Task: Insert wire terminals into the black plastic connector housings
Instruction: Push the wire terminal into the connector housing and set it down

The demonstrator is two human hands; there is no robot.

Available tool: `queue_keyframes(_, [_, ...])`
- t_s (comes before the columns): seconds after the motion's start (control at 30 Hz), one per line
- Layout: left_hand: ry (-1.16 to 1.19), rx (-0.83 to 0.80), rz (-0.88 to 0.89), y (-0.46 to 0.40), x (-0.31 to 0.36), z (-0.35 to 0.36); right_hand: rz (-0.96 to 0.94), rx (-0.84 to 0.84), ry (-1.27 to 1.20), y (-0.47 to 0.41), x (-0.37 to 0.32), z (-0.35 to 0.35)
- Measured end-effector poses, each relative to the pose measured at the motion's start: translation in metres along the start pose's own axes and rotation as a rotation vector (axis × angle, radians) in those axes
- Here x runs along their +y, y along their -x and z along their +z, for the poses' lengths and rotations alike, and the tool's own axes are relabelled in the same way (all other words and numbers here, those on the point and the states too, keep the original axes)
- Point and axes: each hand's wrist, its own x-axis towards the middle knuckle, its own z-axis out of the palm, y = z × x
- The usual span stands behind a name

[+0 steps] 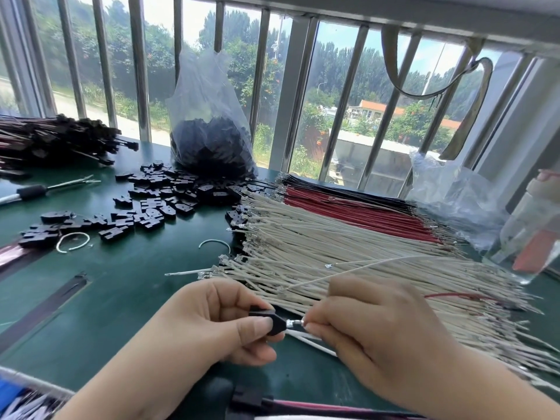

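Head view: left hand [212, 322] is pinching a housing [268, 321], right hand [372, 328] is pinching a terminal [295, 322] at its opening; many wires [318, 237] and housings [157, 198] are waiting.

Head camera looks forward and down, close over a green table [127, 286], edges blurred.

Table [127, 268]: dark green surface.
Window bars [139, 65]: upright metal rails along the far edge; trees and orange-roofed buildings beyond.
Strap [436, 83]: olive webbing, looped from the upper rail at right.
Hand tool [45, 189]: black grip, metal tips, lying far left.
Bottle [533, 225]: clear plastic, red label, at right edge.
Empty bag [454, 201]: crumpled clear plastic beside the bottle.
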Motion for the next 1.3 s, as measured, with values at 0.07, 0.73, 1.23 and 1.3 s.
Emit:
queue_keyframes(0.07, [0.006, 0.016, 0.000, 0.000, 0.000, 0.003, 0.030, 0.000, -0.001, -0.001, 0.000, 0.002])
queue_keyframes(0.73, [-0.073, 0.030, 0.035, 0.003, 0.002, 0.007, 0.191, -0.062, -0.201, 0.004, 0.005, 0.009])
queue_keyframes(1.23, [0.001, 0.025, 0.043, -0.001, -0.001, 0.004, 0.353, -0.127, -0.496, -0.002, 0.002, 0.016])
queue_keyframes(1.3, [0.036, 0.032, 0.039, -0.002, -0.002, 0.003, 0.484, -0.101, -0.717, -0.001, 0.004, 0.009])
